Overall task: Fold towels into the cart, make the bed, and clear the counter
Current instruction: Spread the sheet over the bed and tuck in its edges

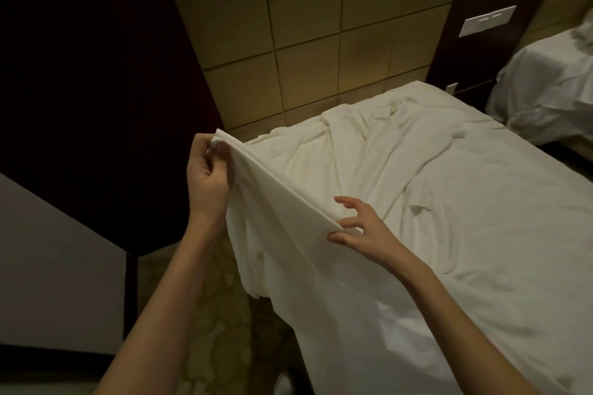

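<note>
Head view: the bed (481, 234) runs away from the camera toward a tiled headboard wall (305, 42), and a white sheet (369, 154) lies rumpled over it, bunched near the head end. The left hand (208, 176) is raised over the near corner with fingers curled shut, pinching the sheet's corner, probably so the edge comes up taut and its line can be found. From that pinch a straight fold slopes down to the right hand (359, 231), whose fingers are spread loosely; thumb and fingertips touch the fold's lower end without a closed hold, seemingly to guide it. Below the fold the sheet hangs over the bedside toward patterned carpet (218, 314). A second bed (545, 90) stands apart, far right.
</note>
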